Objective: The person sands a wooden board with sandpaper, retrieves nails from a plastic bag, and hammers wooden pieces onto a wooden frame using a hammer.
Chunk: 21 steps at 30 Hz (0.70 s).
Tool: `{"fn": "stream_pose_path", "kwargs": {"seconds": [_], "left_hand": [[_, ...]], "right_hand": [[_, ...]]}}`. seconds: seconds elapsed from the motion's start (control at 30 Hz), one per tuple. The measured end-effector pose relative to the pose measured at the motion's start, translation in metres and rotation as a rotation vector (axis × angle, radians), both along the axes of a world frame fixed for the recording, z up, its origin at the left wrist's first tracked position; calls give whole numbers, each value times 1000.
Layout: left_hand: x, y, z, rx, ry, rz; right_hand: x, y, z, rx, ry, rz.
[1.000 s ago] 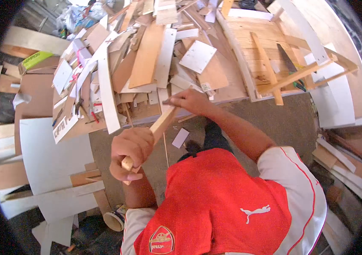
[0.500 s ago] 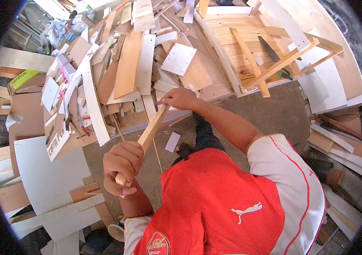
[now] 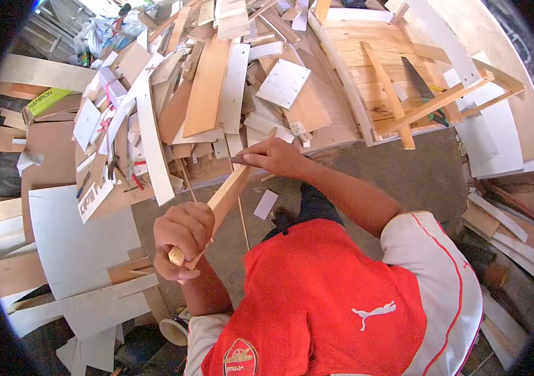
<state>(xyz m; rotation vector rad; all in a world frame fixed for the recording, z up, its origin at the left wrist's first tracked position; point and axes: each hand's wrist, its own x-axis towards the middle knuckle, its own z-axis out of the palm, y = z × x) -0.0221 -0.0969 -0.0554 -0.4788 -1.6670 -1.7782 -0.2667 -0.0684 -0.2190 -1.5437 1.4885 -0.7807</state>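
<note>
My left hand (image 3: pixel 184 238) is closed in a fist around the near end of a narrow wooden strip (image 3: pixel 224 199). The strip slants up and away from me, its far tip showing just beyond my right hand (image 3: pixel 277 157). In that hand, a small dark brown flat piece (image 3: pixel 240 160) is pinched and laid against the strip's upper part. It may be folded sandpaper, but the view is too coarse to be sure. My right fingers hide part of both the piece and the strip.
Ahead, a bench (image 3: pixel 336 133) carries piled boards and offcuts. A wooden frame (image 3: pixel 398 119) on the right has a handsaw (image 3: pixel 418 81) lying in it. White panels (image 3: pixel 85 241) stand at my left. A small white offcut (image 3: pixel 266 204) lies on the floor.
My right hand has slid down the strip towards my left hand, so the strip's far tip now shows. My left hand keeps its grip. The whole view has shifted slightly.
</note>
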Motion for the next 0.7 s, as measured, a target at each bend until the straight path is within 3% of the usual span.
{"fn": "stream_pose_path", "kwargs": {"seconds": [0.07,0.17,0.27,0.3,0.4,0.43,0.5,0.57,0.7], "left_hand": [[-1,-3,-1,-5,19,-7],[-1,-3,0,-16,11,-18],[-3,-3,1,6,13,0],[-3,-3,1,21,17,13],[-3,-8,1,9,20,16],[-3,-9,1,10,12,-1],[-2,-11,0,6,0,-32],[-6,-8,1,14,-3,-41],[-6,-11,2,-14,10,-42]], "right_hand": [[-8,-5,-14,47,-60,-18],[-38,-30,-68,140,188,-139],[-26,-25,-28,63,93,-19],[-14,-28,-51,-34,-90,14],[-4,-10,-2,-48,-72,24],[-12,-18,-14,26,-91,1],[-34,-36,-67,107,97,-98],[-45,-46,-75,188,274,-110],[-21,-25,-11,1,43,82]]}}
